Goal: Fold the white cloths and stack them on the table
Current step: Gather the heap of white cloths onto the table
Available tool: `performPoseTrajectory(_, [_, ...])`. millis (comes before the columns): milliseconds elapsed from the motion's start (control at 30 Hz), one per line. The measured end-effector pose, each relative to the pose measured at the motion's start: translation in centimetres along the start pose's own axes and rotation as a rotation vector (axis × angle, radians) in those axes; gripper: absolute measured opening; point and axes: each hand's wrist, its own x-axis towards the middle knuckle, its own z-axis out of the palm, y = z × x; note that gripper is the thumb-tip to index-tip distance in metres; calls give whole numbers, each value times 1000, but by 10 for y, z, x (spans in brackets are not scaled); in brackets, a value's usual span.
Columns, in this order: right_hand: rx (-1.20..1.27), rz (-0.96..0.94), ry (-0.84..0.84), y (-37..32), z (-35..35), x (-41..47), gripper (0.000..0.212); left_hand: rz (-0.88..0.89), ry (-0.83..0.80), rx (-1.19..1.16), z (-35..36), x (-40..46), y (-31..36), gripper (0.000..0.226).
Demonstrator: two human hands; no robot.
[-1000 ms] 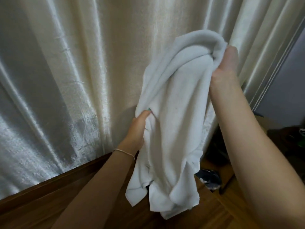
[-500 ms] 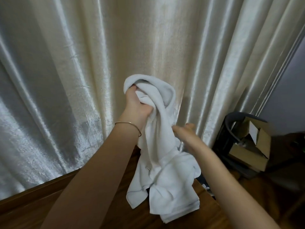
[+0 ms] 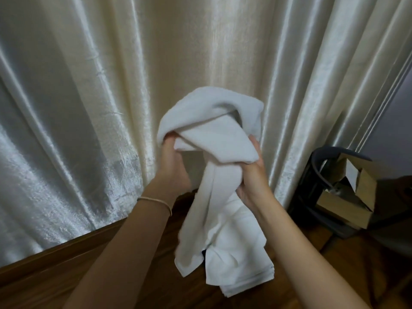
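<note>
Left hand [image 3: 172, 162] gripped the top-left bunch of the white cloth [image 3: 214, 139], fingers tucked under a fold. Thin bracelet [image 3: 156, 200] on that wrist. Right hand [image 3: 253, 175] clenched on the same cloth just beside it, pinching the gathered middle where the fabric narrowed. Both hands close together, held up in front of the cream curtain [image 3: 111, 85].

Cloth humped in a loop above and between the hands, the rest hung down below them in loose, uneven folds. Lower end reached down in front of the wooden table [image 3: 66, 270]; couldn't tell whether it touched the surface. Something dark showed through a gap in the hanging folds, too hidden to identify.

Right of the right hand, well apart: a dark bin [image 3: 312, 197] against the curtain, with an open cardboard box [image 3: 354, 192] stuffed into it, flaps up. What was inside the box wasn't visible. No readable writing or labels on anything.
</note>
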Motion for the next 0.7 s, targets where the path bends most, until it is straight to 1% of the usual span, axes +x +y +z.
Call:
performPoseTrajectory(33, [27,78,-52,4,4,-1,31,-42,17,-13,-2,3,-9,47])
performPoseTrajectory(67, [-82,143,-59,8,8,-2,25,-22,70,-7,-4,8,-17,46])
performPoseTrajectory(100, [-305,154,-57,11,9,-2,26,16,123,7,-6,12,-21,45])
performPoseTrajectory(133, [-554,113,-42,17,4,-1,30,52,158,20,-9,17,-23,45])
performPoseTrajectory(167, [-790,101,-31,20,-7,-1,34,78,164,15,-13,18,-24,45])
performPoseTrajectory(200, [-914,145,-36,23,-22,1,42,89,169,0,-18,20,-25,44])
performPoseTrajectory(233, [-926,228,-51,25,-40,3,53,107,146,-2,-26,20,-25,41])
performPoseTrajectory(267, [-854,329,-43,26,-61,4,67,125,98,-25,-32,21,-23,37])
performPoseTrajectory(300, [-782,424,22,29,-82,7,83,125,46,-68,-37,23,-20,33])
performPoseTrajectory(333, [-759,510,169,36,-104,10,99,113,16,-99,-41,26,-16,33])
performPoseTrajectory(367, [-775,608,355,45,-125,11,112,104,6,-108,-42,30,-12,33])
performPoseTrajectory(400, [-781,711,533,57,-145,9,120,103,6,-96,-44,34,-9,32])
performPoseTrajectory(433, [-755,789,643,71,-163,6,121,98,13,-68,-44,36,-7,32])
performPoseTrajectory(467, [-694,819,664,84,-177,0,112,86,13,-35,-44,37,-8,33])
performPoseTrajectory(500, [-617,843,640,95,-187,-4,100,79,5,-2,-42,37,-10,35])
performPoseTrajectory(533, [-570,866,615,106,-195,-7,93,73,-9,33,-40,37,-12,38])
performPoseTrajectory(567, [-559,889,613,113,-198,-6,94,62,-21,60,-37,36,-14,41])
performPoseTrajectory(600, [-584,927,641,121,-203,-4,101,47,-24,90,-36,35,-16,44])
performPoseTrajectory(633, [-612,958,701,127,-206,-1,108,31,-25,110,-36,34,-17,47])
performPoseTrajectory(667, [-598,977,725,132,-208,1,107,19,-13,121,-37,34,-18,48])
performPoseTrajectory(700, [-561,966,694,136,-210,4,97,10,1,120,-38,33,-19,48])
